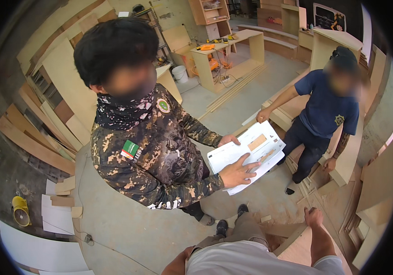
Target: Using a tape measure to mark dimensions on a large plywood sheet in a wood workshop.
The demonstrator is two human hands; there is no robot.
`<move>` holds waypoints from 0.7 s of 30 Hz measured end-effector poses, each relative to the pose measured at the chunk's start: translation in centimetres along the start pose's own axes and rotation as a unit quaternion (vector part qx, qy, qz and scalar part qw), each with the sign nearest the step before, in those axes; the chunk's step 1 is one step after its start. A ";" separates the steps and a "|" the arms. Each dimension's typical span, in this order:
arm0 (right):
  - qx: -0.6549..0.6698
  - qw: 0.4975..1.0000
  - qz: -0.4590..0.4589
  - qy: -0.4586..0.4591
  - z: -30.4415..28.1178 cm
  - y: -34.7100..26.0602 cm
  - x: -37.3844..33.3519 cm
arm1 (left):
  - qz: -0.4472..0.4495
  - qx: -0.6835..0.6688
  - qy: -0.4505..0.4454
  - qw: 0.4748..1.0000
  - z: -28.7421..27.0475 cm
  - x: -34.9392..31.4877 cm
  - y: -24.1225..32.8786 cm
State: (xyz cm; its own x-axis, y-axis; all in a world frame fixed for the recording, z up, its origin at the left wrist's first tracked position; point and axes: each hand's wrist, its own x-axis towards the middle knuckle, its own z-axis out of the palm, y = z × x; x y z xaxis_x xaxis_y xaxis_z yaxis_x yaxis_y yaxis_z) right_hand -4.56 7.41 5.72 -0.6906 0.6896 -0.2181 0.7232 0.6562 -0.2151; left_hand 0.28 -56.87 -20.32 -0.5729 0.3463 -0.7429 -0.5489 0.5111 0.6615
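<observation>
My right hand (314, 216) is at the lower right, its fingers curled at the far end of a pale wooden panel (297, 250). Of my left arm only a part shows at the lower edge; my left hand is hidden. In front of me a person in a camouflage shirt (128, 169) holds a stack of printed sheets (244, 158) with one hand and lays the other, fingers spread, across it. A second person in a dark blue T-shirt (327, 103) grips the sheets' far corner. Neither of my hands touches the paper.
Behind them stands a wooden workbench frame (228, 48) with orange power tools and cables. A white bucket (179, 74) is beside it. Boards (36, 123) lean along the left wall, near a yellow round device (21, 211). Wooden cabinets and offcuts crowd the right; a cord crosses the floor.
</observation>
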 end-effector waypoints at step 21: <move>-0.003 1.000 0.006 -0.029 -1.0 -0.6 0.0 | 0.209 0.046 0.010 0.977 -0.1 1.3 -2.8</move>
State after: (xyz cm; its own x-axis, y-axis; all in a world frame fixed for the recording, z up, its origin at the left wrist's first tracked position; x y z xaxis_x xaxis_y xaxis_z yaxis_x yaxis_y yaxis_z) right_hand -5.04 7.31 6.81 -0.6810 0.6785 -0.2754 0.7312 0.6504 -0.2057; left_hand 1.06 -57.94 -23.14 -0.7474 0.5256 -0.4065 -0.2075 0.3965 0.8943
